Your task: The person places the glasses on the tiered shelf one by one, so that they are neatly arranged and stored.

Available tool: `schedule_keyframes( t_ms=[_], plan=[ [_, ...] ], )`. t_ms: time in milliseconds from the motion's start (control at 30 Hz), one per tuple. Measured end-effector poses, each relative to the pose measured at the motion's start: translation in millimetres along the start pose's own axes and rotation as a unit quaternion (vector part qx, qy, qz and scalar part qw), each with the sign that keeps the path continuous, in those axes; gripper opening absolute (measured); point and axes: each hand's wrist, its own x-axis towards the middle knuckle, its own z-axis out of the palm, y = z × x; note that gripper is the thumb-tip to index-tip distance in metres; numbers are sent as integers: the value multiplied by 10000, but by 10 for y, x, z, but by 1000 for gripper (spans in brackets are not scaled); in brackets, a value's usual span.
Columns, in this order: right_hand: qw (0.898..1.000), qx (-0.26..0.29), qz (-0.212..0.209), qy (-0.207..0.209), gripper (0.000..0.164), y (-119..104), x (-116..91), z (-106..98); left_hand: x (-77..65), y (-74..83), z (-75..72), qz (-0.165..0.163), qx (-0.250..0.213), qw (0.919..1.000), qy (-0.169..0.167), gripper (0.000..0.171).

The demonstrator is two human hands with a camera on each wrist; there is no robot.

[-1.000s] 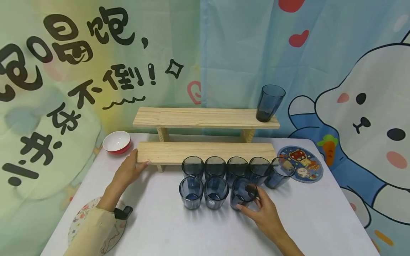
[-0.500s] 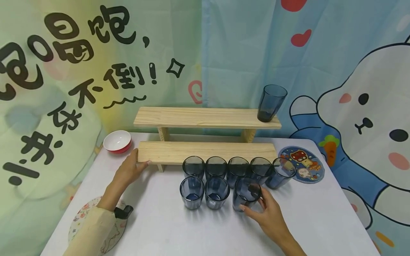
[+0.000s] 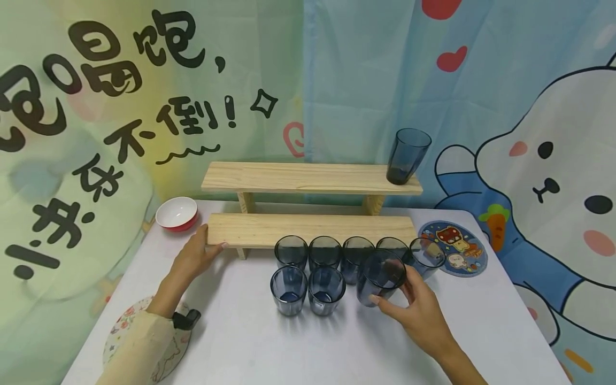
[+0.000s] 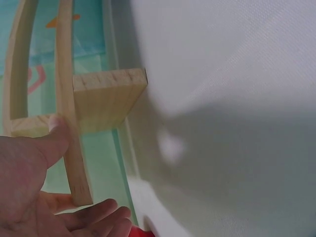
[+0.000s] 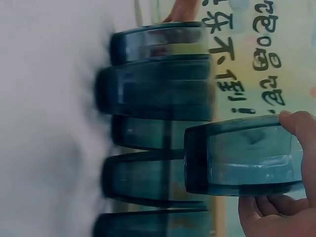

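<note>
My right hand (image 3: 421, 315) holds a blue glass tumbler (image 3: 382, 275) by its side, thumb in front. In the right wrist view that tumbler (image 5: 247, 158) is lifted off the table, its base higher than the other glasses' bases. Before me stand two upright tumblers (image 3: 289, 291) in a front row and several more tumblers (image 3: 324, 254) in a row behind. At the left end of a two-tier wooden stand (image 3: 260, 229), my left hand (image 3: 194, 256) grips the lower board. The left wrist view has the thumb on one face of that board (image 4: 66, 94) and fingers at its end.
One tumbler (image 3: 408, 155) stands at the right end of the upper board. A red-and-white bowl (image 3: 176, 213) sits at the back left of the white table (image 3: 269, 353). A blue patterned round mat (image 3: 462, 251) lies back right; a floral round mat (image 3: 175, 353) lies under the left forearm.
My right hand has lifted the tumbler from the right end of the front row and moved it right and toward the back row. The left hand has stayed on the board.
</note>
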Motion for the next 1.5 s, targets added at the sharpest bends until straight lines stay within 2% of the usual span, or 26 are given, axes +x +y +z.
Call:
schedule_keyframes(
  t_ms=[267, 633, 733, 900, 1133, 1500],
  plan=[
    [9998, -51, -181, 41, 78, -242, 246, -188, -5, 8, -33, -104, 33, 9999, -55, 85],
    [9949, -176, -895, 423, 64, -424, 800, -337, 2, 2, -24, -169, 75, 9998, -102, 86],
    [9946, -124, -934, 430, 63, -456, 965, -352, -1, 13, -24, -187, 79, 9998, -92, 86],
    [9960, 8, -772, 455, 67, -462, 1229, -321, 2, 23, -19, -199, 101, 9997, -75, 86],
    [9960, -72, -687, 574, 68, -459, 1539, -240, 6, 4, 3, -216, 90, 9997, -83, 85],
    [9927, 108, -835, 859, 75, -498, 1937, -124, 15, -4, 16, -200, 138, 9997, -56, 85]
  ],
)
